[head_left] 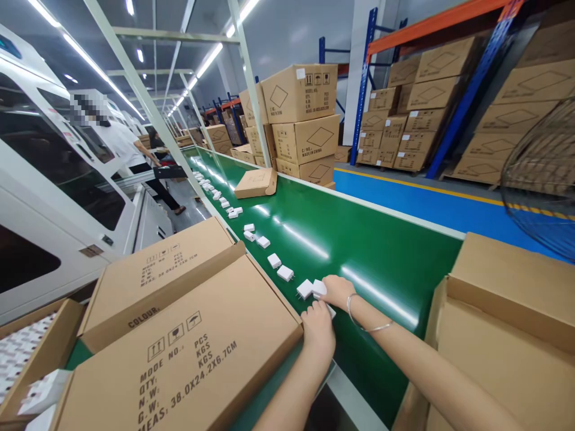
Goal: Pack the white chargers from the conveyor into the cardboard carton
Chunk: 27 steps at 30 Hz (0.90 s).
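Over the green conveyor belt [381, 257], my right hand [338, 292], with a bracelet at the wrist, has its fingers closed on a white charger [318, 290]. Just below it, my left hand [318, 326] is curled near the belt's near edge. A white piece shows beside its fingers, mostly hidden behind the hand. Another white charger [304, 290] lies against the one at my right fingertips. Several more, such as this white charger [285, 273], form a loose line running away along the belt's left side.
Closed cartons [179, 353] lie at the left, beside a tray of white pieces [27, 347]. An open carton [503, 359] stands at the right. A flat box [256, 183] rests farther up the belt. A person [121, 143] stands by white machines.
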Each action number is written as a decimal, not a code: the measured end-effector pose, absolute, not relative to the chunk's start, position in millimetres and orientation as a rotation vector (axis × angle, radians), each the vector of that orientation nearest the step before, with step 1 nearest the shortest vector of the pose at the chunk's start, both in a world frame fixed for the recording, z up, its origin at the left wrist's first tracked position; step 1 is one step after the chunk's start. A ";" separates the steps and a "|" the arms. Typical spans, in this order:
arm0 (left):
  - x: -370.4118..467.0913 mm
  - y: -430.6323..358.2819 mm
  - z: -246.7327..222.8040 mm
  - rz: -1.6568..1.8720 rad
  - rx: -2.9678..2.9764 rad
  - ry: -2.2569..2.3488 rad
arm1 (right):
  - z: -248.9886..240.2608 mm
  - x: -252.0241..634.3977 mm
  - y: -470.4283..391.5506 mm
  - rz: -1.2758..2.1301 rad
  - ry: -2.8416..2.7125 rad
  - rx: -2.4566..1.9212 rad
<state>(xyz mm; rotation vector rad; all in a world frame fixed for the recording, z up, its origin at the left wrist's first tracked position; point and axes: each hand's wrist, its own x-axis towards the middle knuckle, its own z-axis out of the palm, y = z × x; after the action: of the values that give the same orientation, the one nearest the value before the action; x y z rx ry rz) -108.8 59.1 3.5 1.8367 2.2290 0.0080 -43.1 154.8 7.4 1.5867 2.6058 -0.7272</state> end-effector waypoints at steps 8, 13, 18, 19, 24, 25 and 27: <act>-119.1 27.8 48.6 1.032 1.735 1.295 | 70.7 71.7 104.5 -1.359 2.880 1.511; -105.3 2.9 63.0 1.089 1.751 0.870 | 74.8 101.0 29.1 -1.809 3.100 1.328; -90.6 -7.3 55.1 1.106 1.816 0.817 | 57.7 99.2 2.4 -1.809 3.215 1.411; -88.8 -8.3 53.5 1.117 1.826 0.818 | 55.8 99.6 1.3 -1.825 3.214 1.414; -78.4 -12.2 64.8 1.133 1.787 0.884 | 70.1 118.4 -0.6 -1.720 3.169 1.429; -75.0 -12.0 70.7 1.084 1.729 0.910 | 76.9 127.7 -1.9 -1.630 3.140 1.458; -64.9 -9.6 81.6 0.936 1.610 0.943 | 89.2 152.3 -8.5 -1.449 3.022 1.519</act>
<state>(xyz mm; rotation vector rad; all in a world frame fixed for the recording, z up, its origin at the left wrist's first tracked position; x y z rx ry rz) -64.9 -9.6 81.6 1.6096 0.9432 0.9365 152.3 -8.5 89.2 1.5185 3.0217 -1.4485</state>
